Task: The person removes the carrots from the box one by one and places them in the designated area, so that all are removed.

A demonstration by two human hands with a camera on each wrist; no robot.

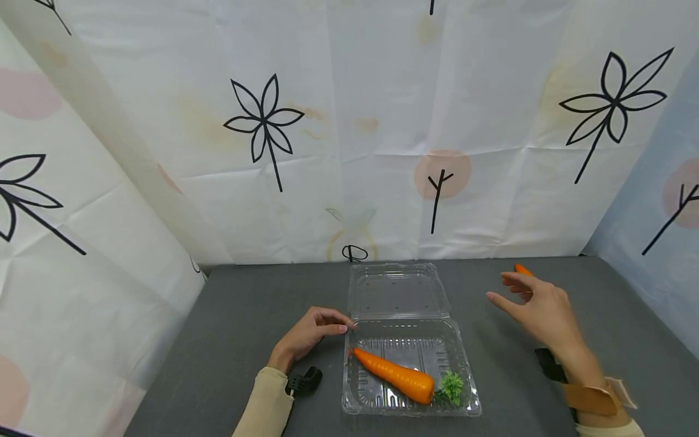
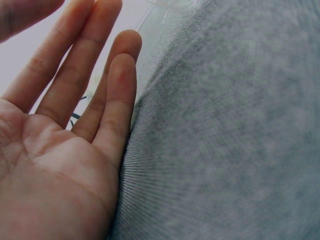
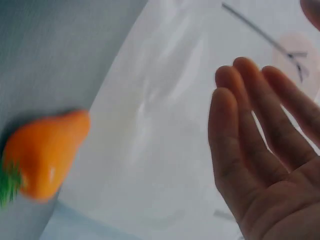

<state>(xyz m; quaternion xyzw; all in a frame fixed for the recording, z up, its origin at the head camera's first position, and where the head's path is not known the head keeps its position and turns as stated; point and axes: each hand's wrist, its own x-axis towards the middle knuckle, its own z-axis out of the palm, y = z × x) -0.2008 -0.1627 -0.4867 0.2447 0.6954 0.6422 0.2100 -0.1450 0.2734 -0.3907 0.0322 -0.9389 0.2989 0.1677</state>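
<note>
An open clear plastic clamshell box [image 1: 412, 411] lies on the table, its lid [image 1: 398, 291] folded back. Inside rests an orange carrot [image 1: 394, 374], tip to the left, with a green leafy tuft [image 1: 451, 387] at its thick end. My left hand [image 1: 312, 331] is at the box's left side, fingertips right at the rim by the hinge; in the left wrist view its fingers [image 2: 75, 75] are nearly straight. My right hand [image 1: 537, 306] hovers to the right of the box, fingers loosely bent and holding nothing. Beyond it lies another carrot [image 3: 45, 155], mostly hidden by that hand in the head view.
The grey table [image 1: 262, 291] ends at a white cloth backdrop [image 1: 360, 91] printed with leaves and twigs. More cloth [image 1: 82, 291] hangs along the left side and on the right. A dark wrist camera [image 1: 304, 381] sits on the left wrist.
</note>
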